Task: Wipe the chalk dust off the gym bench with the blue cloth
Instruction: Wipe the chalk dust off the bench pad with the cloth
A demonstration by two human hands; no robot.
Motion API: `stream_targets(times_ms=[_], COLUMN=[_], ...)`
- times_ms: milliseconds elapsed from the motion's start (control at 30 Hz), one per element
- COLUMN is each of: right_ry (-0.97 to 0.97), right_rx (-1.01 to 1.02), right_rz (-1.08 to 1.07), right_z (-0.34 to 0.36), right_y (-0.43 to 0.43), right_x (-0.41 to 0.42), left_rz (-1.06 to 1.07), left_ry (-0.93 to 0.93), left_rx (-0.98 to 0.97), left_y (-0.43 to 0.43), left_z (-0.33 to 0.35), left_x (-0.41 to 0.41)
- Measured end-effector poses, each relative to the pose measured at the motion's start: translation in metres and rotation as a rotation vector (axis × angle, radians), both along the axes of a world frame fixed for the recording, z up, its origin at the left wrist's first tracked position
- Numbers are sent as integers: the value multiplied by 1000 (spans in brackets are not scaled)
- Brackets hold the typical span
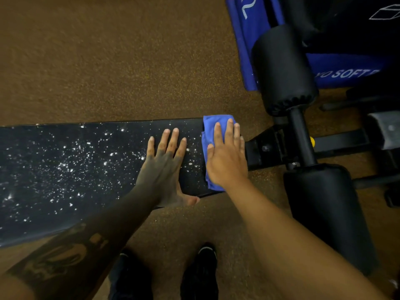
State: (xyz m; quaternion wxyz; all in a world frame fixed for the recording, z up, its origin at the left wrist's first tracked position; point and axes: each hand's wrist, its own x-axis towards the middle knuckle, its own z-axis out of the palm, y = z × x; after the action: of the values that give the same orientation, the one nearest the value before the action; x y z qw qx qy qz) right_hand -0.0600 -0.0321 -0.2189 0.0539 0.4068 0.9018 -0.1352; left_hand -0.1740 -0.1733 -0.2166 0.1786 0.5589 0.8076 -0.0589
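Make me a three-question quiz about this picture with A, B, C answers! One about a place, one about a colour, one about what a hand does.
1. Where is the cloth?
A. on the floor
B. under the right hand, at the bench end
C. on a shoe

2. What colour is the cloth?
A. red
B. green
C. blue

3. What is the left hand doing?
A. lying flat on the bench
B. making a fist
C. holding the cloth

Answers: 1 B, the right hand presses it at the bench end; 2 C, it shows blue beside the hand; 3 A, it lies open, palm down on the bench.
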Motion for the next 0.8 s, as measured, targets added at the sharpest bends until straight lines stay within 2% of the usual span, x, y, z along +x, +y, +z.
stream_targets(times_ms=[100, 267, 333, 500, 700, 800], right_ry=[38, 12, 16, 47, 82, 69], right_rx=[-4, 8, 7, -25, -20, -54], right_rz=[-39, -52, -65, -204, -294, -425], right_z=[-2, 3, -1, -7, -2, -2], right_y=[4, -45, -33, 9, -43, -25], right_x=[-3, 39, 31, -9, 26, 3], left_rz=[-2, 49, 54, 47, 50, 46], left_ry=[8, -7, -10, 20, 32, 32], left_rx=[15, 34, 33, 20, 25, 17], left_y=[-4, -7, -7, -7, -7, -7], left_z=[-1, 0, 1, 1, 0, 1], left_x=[0, 1, 1, 1, 2, 1])
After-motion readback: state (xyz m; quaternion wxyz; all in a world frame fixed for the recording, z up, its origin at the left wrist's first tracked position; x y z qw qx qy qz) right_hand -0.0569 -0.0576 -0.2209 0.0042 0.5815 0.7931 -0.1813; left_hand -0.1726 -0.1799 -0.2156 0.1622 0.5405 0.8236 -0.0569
